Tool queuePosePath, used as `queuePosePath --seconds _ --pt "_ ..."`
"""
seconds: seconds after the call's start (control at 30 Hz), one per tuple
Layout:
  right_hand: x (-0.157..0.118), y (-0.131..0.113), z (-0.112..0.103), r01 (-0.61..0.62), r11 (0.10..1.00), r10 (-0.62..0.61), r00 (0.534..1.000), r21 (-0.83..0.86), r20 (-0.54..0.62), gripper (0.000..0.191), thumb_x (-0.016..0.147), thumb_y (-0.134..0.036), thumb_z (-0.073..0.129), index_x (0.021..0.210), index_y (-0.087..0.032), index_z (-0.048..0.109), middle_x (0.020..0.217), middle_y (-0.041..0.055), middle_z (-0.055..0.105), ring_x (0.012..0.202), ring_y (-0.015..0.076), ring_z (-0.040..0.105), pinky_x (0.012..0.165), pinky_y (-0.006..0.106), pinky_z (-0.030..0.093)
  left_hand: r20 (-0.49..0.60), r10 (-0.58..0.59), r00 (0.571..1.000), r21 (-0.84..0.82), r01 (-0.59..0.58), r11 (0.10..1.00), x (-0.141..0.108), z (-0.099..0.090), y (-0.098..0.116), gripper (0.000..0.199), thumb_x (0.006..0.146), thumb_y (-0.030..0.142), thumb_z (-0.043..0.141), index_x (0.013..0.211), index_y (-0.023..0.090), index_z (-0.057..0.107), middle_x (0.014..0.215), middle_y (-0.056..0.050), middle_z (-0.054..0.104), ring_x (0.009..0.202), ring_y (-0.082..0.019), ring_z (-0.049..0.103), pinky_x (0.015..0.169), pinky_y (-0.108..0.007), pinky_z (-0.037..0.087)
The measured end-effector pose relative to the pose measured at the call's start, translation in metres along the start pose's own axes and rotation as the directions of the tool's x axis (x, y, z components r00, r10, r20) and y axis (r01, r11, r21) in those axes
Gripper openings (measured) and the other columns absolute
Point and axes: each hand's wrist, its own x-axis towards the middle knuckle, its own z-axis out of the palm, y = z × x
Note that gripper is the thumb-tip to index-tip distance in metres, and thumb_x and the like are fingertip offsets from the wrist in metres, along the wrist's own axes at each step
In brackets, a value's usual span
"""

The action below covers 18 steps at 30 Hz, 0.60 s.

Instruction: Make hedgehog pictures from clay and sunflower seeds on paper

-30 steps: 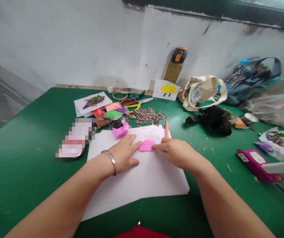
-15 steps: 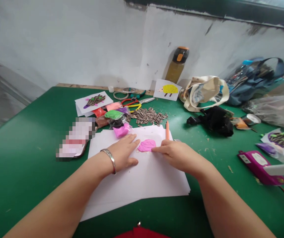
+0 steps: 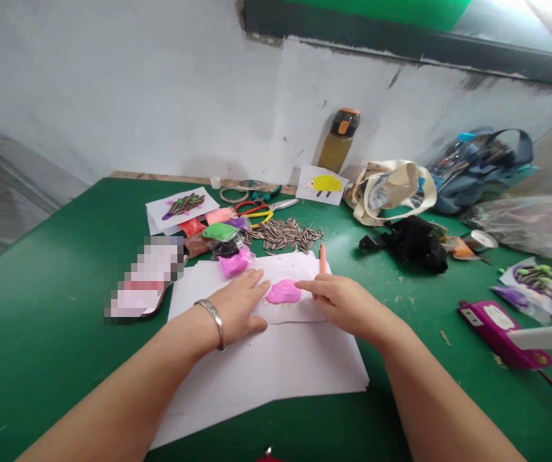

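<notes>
A flattened patch of pink modelling clay (image 3: pixel 284 292) lies on a small white sheet of paper (image 3: pixel 300 311), with a few pencil lines showing along its lower edge. My right hand (image 3: pixel 341 298) has its index finger stretched out, the tip touching the clay's upper right edge; the other fingers are curled, and I see nothing held in them. Flat on the paper left of the clay, my left hand (image 3: pixel 237 305) is open, fingers spread. Just beyond my right hand lies an orange pen (image 3: pixel 323 258), its near end hidden.
Behind the paper are bagged clays (image 3: pixel 221 232), sunflower seeds (image 3: pixel 288 235) and pliers (image 3: pixel 261 212). A phone (image 3: pixel 146 279) lies left. A bottle (image 3: pixel 339 140), a hedgehog picture (image 3: pixel 321 185) and a cloth bag (image 3: pixel 391 192) stand at the wall. A purple power strip (image 3: pixel 492 330) is right.
My right index finger has moved from the clay's lower right edge to its upper right edge. My left hand stays on the paper. The view has tilted up slightly.
</notes>
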Motion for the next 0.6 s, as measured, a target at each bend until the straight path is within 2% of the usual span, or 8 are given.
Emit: queuePosePath --seconds 0.1,0.3,0.6 --pt "0.0016 -0.0021 0.002 -0.028 1.0 0.028 1.0 0.004 -0.002 0.047 0.086 -0.013 0.038 0.127 -0.026 0.058 0.099 0.0056 0.066 0.086 0.0175 0.06 0.075 0.028 0.042 -0.004 -0.007 1.0 0.003 0.007 1.0 -0.0004 0.0005 -0.0001 0.074 0.078 0.039 0.061 0.141 0.012 0.034 0.153 -0.017 0.022 0.14 -0.03 0.02 0.113 -0.039 0.022" --pt "0.0033 0.0001 0.0033 -0.033 0.995 0.044 0.992 -0.091 0.115 0.043 0.088 -0.017 0.039 0.12 -0.033 0.062 0.091 0.0038 0.063 0.08 0.0167 0.059 0.068 0.027 0.038 0.018 -0.002 1.0 0.028 0.001 1.0 0.0011 -0.0019 0.0012 0.073 0.079 0.039 0.059 0.142 0.011 0.033 0.153 -0.018 0.022 0.141 -0.03 0.019 0.113 -0.04 0.022" --pt "-0.0013 0.005 -0.0012 0.012 0.996 0.0 0.992 -0.091 0.124 0.04 0.087 -0.015 0.041 0.112 -0.032 0.067 0.091 0.0036 0.063 0.078 0.0156 0.057 0.068 0.026 0.037 0.003 0.002 1.0 0.001 -0.002 1.0 -0.0008 -0.0011 0.0012 0.072 0.079 0.039 0.059 0.141 0.011 0.035 0.152 -0.018 0.023 0.14 -0.031 0.021 0.112 -0.04 0.024"
